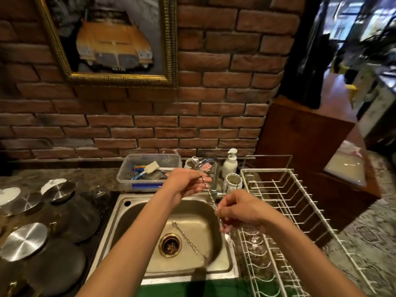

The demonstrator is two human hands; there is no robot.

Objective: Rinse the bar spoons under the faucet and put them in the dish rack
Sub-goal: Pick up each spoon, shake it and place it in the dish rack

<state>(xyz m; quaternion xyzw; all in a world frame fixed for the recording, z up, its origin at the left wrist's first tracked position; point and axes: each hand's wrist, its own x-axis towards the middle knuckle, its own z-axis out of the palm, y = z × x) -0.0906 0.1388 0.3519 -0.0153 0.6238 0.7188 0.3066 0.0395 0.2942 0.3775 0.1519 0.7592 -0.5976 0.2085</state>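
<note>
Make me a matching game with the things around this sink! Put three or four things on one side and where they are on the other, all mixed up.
Things:
1. bar spoon
2. chain
3. soap pump
4. brush

Places:
A. in the plastic tub
B. held in both hands, left hand and right hand
C. lying in the sink
D. standing behind the rack, by the faucet

Pairs: 1-B, 2-C, 3-D, 4-A
</note>
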